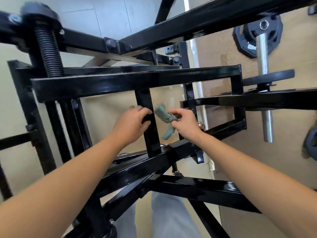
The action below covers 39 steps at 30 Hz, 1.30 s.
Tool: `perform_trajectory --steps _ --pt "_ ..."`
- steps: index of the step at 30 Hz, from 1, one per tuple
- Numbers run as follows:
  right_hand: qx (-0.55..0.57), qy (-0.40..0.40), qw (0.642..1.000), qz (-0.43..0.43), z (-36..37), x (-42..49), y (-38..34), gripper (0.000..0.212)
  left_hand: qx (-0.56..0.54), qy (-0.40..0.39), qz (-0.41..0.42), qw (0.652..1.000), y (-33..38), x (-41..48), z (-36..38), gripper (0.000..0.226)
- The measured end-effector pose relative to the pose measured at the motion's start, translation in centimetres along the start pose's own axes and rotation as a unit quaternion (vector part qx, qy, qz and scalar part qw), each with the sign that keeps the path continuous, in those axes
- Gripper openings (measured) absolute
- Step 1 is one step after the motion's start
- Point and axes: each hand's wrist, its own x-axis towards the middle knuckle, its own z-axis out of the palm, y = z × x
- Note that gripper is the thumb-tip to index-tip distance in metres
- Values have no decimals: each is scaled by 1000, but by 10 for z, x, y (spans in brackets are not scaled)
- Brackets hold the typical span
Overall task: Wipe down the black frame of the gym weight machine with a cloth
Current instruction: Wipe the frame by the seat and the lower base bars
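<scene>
Head view: left hand [132,121] grips the short upright bar [153,140] of the black frame [133,81]. Right hand [186,123] pinches the green cloth [165,117], just beside the bar at its 3 o'clock. The cloth looks soft, light and floppy; best bunched in the palm.

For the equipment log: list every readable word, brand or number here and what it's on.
"MER": white letters on the weight plate, possibly cut off by the steel bar.
Nothing else is readable on the frame or cloth.
</scene>
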Motion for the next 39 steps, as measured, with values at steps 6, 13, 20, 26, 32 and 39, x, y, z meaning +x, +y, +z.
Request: perform_trajectory --steps 6,13,20,26,32,39 --pt "52 -153 987 14 24 -19 -7 45 -211 -105 -95 967 -14 -24 33 54" --pt "-28 -62 998 13 28 4 -9 19 -382 -16 -231 894 -31 -16 39 7" --pt "-105 79 991 -16 59 43 -6 24 -307 91 -341 884 -33 22 58 15" --pt "-7 53 997 54 81 52 7 30 -285 108 -401 864 -33 40 83 21" --pt "71 114 984 115 89 59 14 22 -357 159 -518 761 -29 46 93 45" --pt "159 138 973 93 89 79 1 14 -456 193 -436 751 -30 65 92 14"
